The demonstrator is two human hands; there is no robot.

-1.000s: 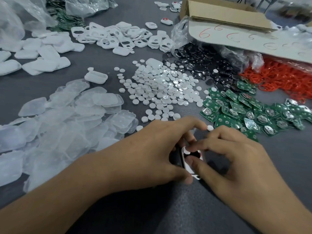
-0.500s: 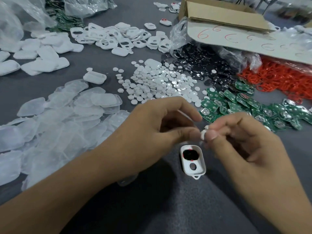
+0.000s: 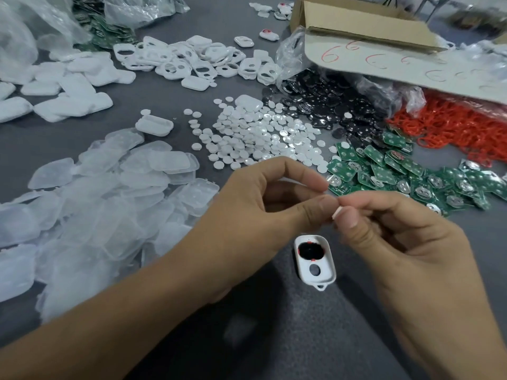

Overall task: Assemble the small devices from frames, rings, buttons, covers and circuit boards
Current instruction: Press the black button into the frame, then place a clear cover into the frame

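Observation:
A white frame [image 3: 327,267] lies open side up on the grey table, between my two wrists. Its large hole holds a black button with a red ring around it, and its small round hole is bare. Just above it, my right hand [image 3: 397,242] pinches a small white button [image 3: 336,213] between thumb and forefinger. My left hand [image 3: 260,215] hovers beside it with curled fingers, its thumb tip right against the button and its forefinger a little apart from the thumb.
Piles ring the work spot: white buttons [image 3: 255,135], green circuit boards [image 3: 384,171], red rings [image 3: 452,127], black discs [image 3: 323,102], translucent covers [image 3: 109,201], white frames [image 3: 197,61] and white shells [image 3: 63,91]. A cardboard box [image 3: 370,26] stands at the back right.
A second ago both hands pressed on the frame on the table. They have since lifted off it, and the white button is now held above the frame.

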